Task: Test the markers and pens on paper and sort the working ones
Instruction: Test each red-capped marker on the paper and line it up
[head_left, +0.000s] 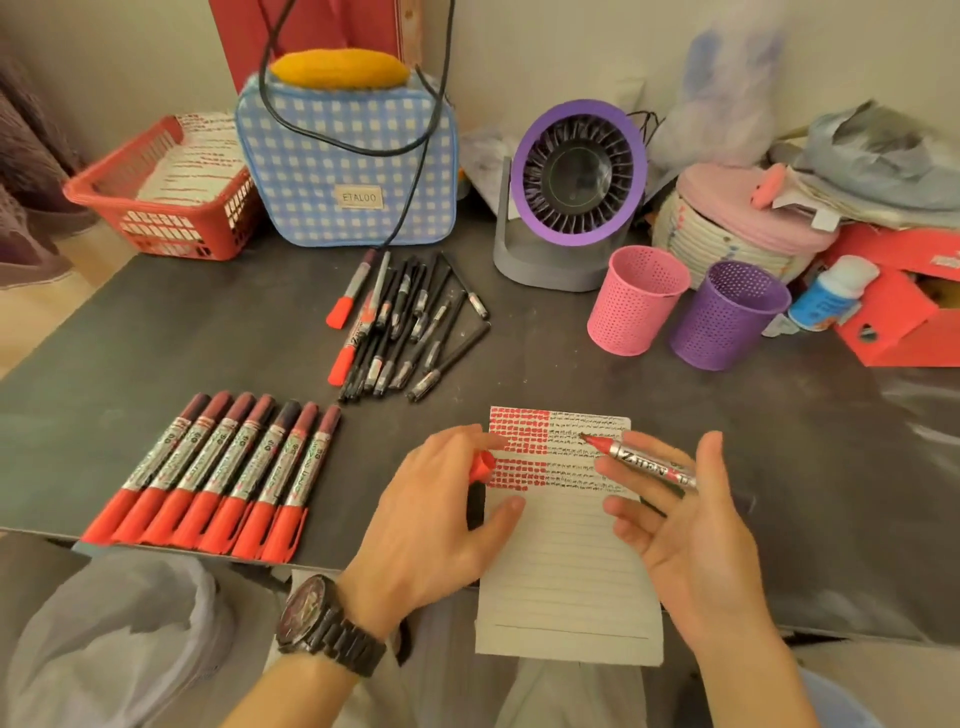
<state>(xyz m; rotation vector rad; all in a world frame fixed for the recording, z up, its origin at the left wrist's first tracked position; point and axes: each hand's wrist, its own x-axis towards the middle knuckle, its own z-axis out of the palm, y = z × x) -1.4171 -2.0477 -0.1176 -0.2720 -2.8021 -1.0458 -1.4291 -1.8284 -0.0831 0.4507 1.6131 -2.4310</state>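
Note:
A lined sheet of paper (566, 561) lies at the table's front edge, its top part filled with red and black test marks. My right hand (696, 545) holds an uncapped red marker (641, 462) between thumb and fingers, tip pointing left just above the marks. My left hand (431, 525) pinches the marker's red cap (481, 464) at the paper's left edge. Several capped red markers (208, 467) lie in a neat row at the front left. A loose pile of black pens and red markers (405, 322) lies in the middle of the table.
A pink mesh cup (634, 299) and a purple mesh cup (727, 314) stand at the right. Behind are a purple desk fan (576, 182), a blue checked bag (348, 161), a red basket (156, 197) and clutter with a red box (898, 312) at far right.

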